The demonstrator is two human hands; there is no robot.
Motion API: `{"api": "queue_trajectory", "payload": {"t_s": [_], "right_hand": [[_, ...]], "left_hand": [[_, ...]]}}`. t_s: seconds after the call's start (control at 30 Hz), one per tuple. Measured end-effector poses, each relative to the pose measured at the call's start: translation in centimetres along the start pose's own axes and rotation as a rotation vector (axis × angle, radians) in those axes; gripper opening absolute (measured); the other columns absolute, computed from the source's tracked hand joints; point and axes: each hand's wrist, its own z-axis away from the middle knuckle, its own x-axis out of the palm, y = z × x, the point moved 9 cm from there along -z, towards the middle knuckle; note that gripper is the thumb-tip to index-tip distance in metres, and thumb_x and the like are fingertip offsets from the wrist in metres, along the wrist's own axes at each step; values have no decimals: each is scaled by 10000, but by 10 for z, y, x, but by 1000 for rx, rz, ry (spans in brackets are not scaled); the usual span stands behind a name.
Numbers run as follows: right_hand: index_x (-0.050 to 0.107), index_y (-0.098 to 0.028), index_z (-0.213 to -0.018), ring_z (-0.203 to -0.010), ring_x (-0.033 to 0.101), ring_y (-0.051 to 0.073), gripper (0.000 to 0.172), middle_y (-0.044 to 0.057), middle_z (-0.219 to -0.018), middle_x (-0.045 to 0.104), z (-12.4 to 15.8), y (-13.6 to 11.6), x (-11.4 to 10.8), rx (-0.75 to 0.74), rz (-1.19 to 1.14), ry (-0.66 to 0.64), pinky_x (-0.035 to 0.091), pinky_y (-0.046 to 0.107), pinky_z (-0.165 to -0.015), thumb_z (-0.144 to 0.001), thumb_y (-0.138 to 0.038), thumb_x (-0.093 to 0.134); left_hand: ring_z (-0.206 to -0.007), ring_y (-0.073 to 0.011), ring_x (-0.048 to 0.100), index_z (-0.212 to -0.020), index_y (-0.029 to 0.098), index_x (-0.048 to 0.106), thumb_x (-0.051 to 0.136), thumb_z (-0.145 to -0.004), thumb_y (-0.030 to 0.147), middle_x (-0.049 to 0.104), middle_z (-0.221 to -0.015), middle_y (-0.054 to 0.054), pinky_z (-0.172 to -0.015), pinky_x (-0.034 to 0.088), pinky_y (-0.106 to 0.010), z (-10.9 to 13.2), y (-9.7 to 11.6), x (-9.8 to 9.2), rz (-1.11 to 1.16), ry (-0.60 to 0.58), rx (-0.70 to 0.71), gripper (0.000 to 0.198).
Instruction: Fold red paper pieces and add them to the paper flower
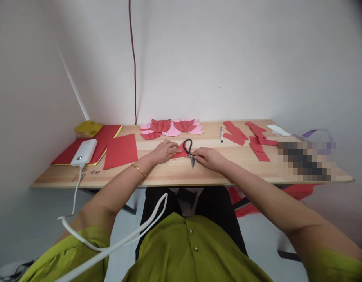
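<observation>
My left hand rests on the table with its fingers bent over a small piece of red paper, pressing it down. A pair of scissors with black handles overlaps the right part of this paper, its blades pointing towards me. At the scissors' right side, my right hand has thumb and fingers pinched together against the metal near the pivot. The right fingertips partly cover the blades. Part of the red paper is hidden under the left fingers and the scissors.
Red and pink cut-paper shapes lie at the back. Red strips and a pen are on the right, near a blurred-out dark area. On the left are a red sheet, a white power bank and its cable.
</observation>
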Motion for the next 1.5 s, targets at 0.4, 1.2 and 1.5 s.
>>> {"api": "queue_trajectory", "payload": {"t_s": [0.4,1.2,1.5], "right_hand": [[586,-200,-1094,-921,598,195,276,81,-1022,654,-3,-2,2,2,-36,-38,431,291,-798,-886,-283,425],[609,-151,-1056,-867,574,210,280,115,-902,628,8,-17,1,-151,3,-35,458,329,-778,-858,-295,474],[562,-148,-1185,-897,553,221,381,140,-973,598,12,-22,-5,-223,-28,-64,457,358,-812,-825,-260,506]], "left_hand": [[-1011,-208,472,-1120,292,639,412,-885,275,566,-1162,-70,-915,353,-390,9,4,-6,33,13,-53,328],[-1023,-214,450,-1160,285,616,381,-894,272,547,-1203,-77,-912,355,-393,15,6,-4,0,33,-61,355],[-1037,-214,480,-1153,220,608,387,-892,294,593,-1181,-88,-934,340,-376,11,18,-17,107,-58,53,350]]}}
